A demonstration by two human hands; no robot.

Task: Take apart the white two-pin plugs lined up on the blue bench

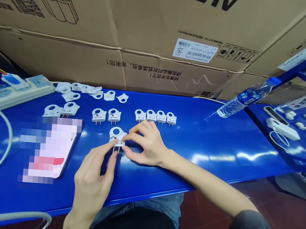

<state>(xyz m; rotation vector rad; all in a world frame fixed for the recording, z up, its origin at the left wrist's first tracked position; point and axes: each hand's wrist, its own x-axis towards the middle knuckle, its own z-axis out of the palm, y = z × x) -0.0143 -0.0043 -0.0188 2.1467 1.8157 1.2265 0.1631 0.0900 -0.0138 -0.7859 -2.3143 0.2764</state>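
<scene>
Between my hands, a white plug piece (116, 132) with a round hole and two metal prongs lies near the middle of the blue table (192, 149). My left hand (95, 173) pinches its lower left edge near the prongs with thumb and index finger. From the right, my right hand (147, 146) grips the piece's right edge with its fingertips. Beyond it, two similar plug pieces (99, 115) sit side by side, and several more (151, 115) form a row to the right. Another pair (53, 110) lies at the left.
White ring-shaped covers (109, 96) lie along the back. A phone (53, 149) is at the left, near a power strip (19, 91) and white cables. A water bottle (247, 97) leans at the right. Large cardboard boxes (148, 40) stand behind. A white adapter (283, 129) lies far right.
</scene>
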